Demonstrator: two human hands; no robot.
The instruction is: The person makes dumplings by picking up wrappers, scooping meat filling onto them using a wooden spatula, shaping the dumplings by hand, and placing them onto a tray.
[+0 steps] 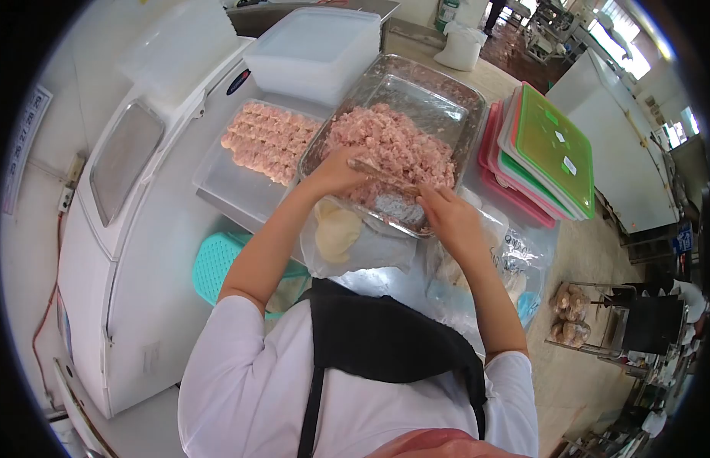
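My left hand (341,171) is over the near left edge of a metal tray (468,122), its fingers curled; what lies in them is hidden. My right hand (450,217) is closed on the right end of a thin flat stick (385,175) like a spatula. The other end of the stick reaches my left hand. Pink minced meat (393,141) is heaped in the tray beneath both hands. Below my left forearm, a stack of pale round dough wrappers (337,232) lies on a plastic sheet (378,252).
Rows of filled dumplings (263,137) sit on a translucent board (217,183) at left. Behind stands a lidded plastic box (313,53). Stacked coloured trays or lids (553,149) are at right. Plastic bags (515,259) lie right of me; a turquoise stool (217,267) stands below left.
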